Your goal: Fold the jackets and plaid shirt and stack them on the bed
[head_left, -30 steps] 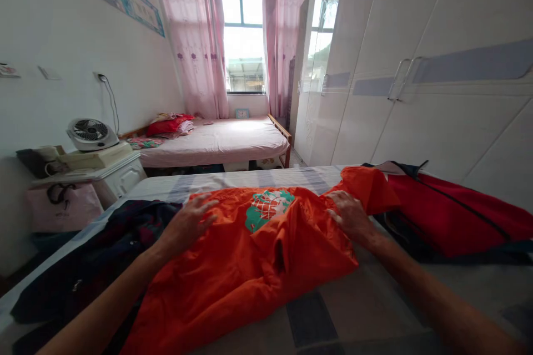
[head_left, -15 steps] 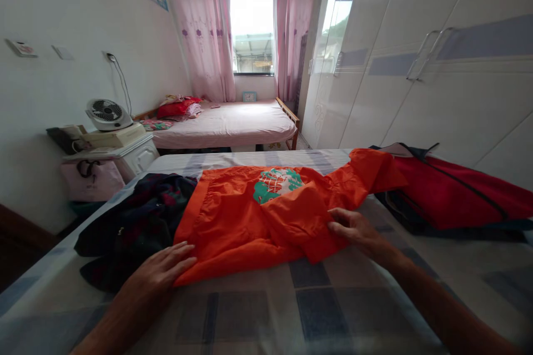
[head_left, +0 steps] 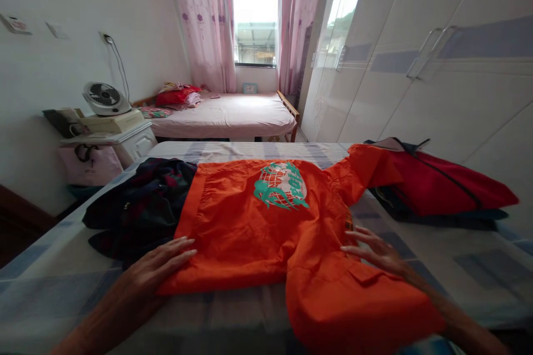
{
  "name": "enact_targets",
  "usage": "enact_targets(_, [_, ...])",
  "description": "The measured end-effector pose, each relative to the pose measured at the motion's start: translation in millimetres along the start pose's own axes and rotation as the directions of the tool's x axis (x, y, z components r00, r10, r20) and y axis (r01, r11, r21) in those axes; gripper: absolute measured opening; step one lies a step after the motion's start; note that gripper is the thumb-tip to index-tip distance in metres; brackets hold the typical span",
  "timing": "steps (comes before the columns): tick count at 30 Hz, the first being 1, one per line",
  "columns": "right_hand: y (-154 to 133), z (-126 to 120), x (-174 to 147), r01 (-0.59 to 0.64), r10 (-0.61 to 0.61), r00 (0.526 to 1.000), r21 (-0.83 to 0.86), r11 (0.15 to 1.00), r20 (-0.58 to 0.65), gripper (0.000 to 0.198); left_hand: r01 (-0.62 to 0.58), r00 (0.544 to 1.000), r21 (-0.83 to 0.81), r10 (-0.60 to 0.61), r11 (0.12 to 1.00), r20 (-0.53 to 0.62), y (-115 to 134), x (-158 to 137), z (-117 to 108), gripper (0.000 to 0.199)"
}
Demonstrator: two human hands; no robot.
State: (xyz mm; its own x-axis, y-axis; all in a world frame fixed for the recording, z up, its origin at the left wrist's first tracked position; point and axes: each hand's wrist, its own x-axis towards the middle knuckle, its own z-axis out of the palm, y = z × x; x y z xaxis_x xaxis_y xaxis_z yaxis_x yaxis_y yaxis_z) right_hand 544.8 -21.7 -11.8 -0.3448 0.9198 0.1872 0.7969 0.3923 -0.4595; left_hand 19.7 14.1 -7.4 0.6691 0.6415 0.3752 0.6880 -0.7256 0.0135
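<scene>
An orange jacket (head_left: 241, 233) lies spread on the bed, a green and white globe print facing up. Its hem points left and its collar right. At the hem's near corner my left hand (head_left: 160, 263) rests open, fingers flat on the cloth. By the collar is my right hand (head_left: 377, 249), fingers stretched out and apart, the near sleeve covering part of its wrist and forearm. That sleeve spreads toward me over the bed's near side. The far sleeve reaches toward a folded red garment (head_left: 449, 183) on the right.
A dark plaid garment (head_left: 144, 205) lies against the jacket's hem. Blue and white checked cloth covers the bed (head_left: 233, 150). Beyond stand a second bed (head_left: 241, 113) with pink bedding and a white wardrobe (head_left: 375, 100). A fan (head_left: 106, 99) sits on a bedside cabinet at left.
The near sleeve, folded across the jacket before, now lies out toward me, and the whole print shows. My right hand has moved right and nearer. My left hand stays at the hem.
</scene>
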Motion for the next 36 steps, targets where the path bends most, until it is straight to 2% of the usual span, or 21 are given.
enact_targets(2, [-10,4,7,0.066,-0.063,0.997,-0.062,0.996,0.05,0.028,0.019,1.0,-0.076,-0.018,0.997,0.019,-6,1,1,0.038])
enact_targets(4, [-24,1,17,0.1,-0.098,0.994,-0.048,0.994,0.042,0.023,0.075,0.997,-0.209,-0.067,0.975,0.046,-10,3,-1,0.032])
enact_targets(7, [-42,-11,38,0.007,-0.001,0.997,0.081,0.997,-0.071,0.027,0.274,0.961,-0.41,-0.258,0.87,0.095,-12,17,-11,0.026])
enact_targets(8, [-45,-16,49,-0.05,0.067,0.99,0.134,0.99,-0.122,0.028,0.368,0.928,-0.451,-0.355,0.813,0.116,-11,25,-15,0.027])
enact_targets(10, [-45,-24,77,-0.154,0.212,0.959,0.28,0.948,-0.19,0.029,0.55,0.811,-0.509,-0.569,0.662,0.136,-9,49,-22,0.034])
enact_targets(11, [-43,-26,92,-0.187,0.274,0.942,0.378,0.907,-0.192,0.029,0.618,0.735,-0.545,-0.662,0.567,0.145,-8,63,-23,0.038])
enact_targets(13, [-34,-26,121,-0.248,0.375,0.92,0.577,0.778,-0.112,0.03,0.684,0.599,-0.622,-0.78,0.381,0.18,-11,87,-20,0.045])
enact_targets(14, [-29,-24,131,-0.285,0.414,0.908,0.643,0.711,-0.056,0.031,0.698,0.551,-0.643,-0.811,0.316,0.199,-14,95,-16,0.046])
enact_targets(15, [-24,-21,138,-0.317,0.442,0.897,0.673,0.668,-0.017,0.032,0.709,0.522,-0.648,-0.825,0.279,0.216,-18,100,-10,0.046])
enact_targets(16, [-20,-17,140,-0.334,0.456,0.89,0.671,0.662,-0.006,0.033,0.721,0.506,-0.639,-0.833,0.267,0.223,-23,101,-4,0.045])
enact_targets(18, [-14,-7,133,-0.311,0.416,0.909,0.609,0.73,-0.035,0.035,0.735,0.502,-0.616,-0.838,0.282,0.215,-32,96,9,0.046])
enact_targets(20, [-12,2,117,-0.254,0.314,0.949,0.512,0.821,-0.033,0.035,0.732,0.521,-0.612,-0.825,0.3,0.218,-36,88,17,0.049])
enact_targets(23, [-15,4,99,-0.215,0.254,0.966,0.392,0.895,-0.049,0.035,0.711,0.545,-0.621,-0.817,0.331,0.189,-28,88,12,0.049])
enact_targets(26, [-25,-16,99,-0.184,0.267,0.937,0.334,0.925,-0.224,0.035,0.667,0.566,-0.613,-0.823,0.422,0.049,-8,102,-13,0.044])
enact_targets(28, [-31,-34,100,-0.191,0.29,0.885,0.284,0.94,-0.365,0.035,0.661,0.568,-0.552,-0.82,0.509,-0.075,3,108,-30,0.041])
enact_targets(30, [-32,-45,97,-0.255,0.334,0.829,0.229,0.94,-0.449,0.036,0.681,0.556,-0.494,-0.821,0.54,-0.131,10,105,-36,0.04])
enact_targets(32, [-27,-40,87,-0.333,0.369,0.843,0.159,0.929,-0.392,0.033,0.707,0.567,-0.495,-0.823,0.505,-0.03,12,92,-27,0.042])
enact_targets(34, [-19,-24,75,-0.41,0.402,0.878,0.023,0.912,-0.26,0.027,0.748,0.58,-0.473,-0.805,0.466,0.124,10,77,-10,0.043])
enact_targets(36, [-13,-6,64,-0.414,0.38,0.899,-0.139,0.9,-0.218,0.029,0.785,0.573,-0.412,-0.795,0.463,0.201,9,66,6,0.043])
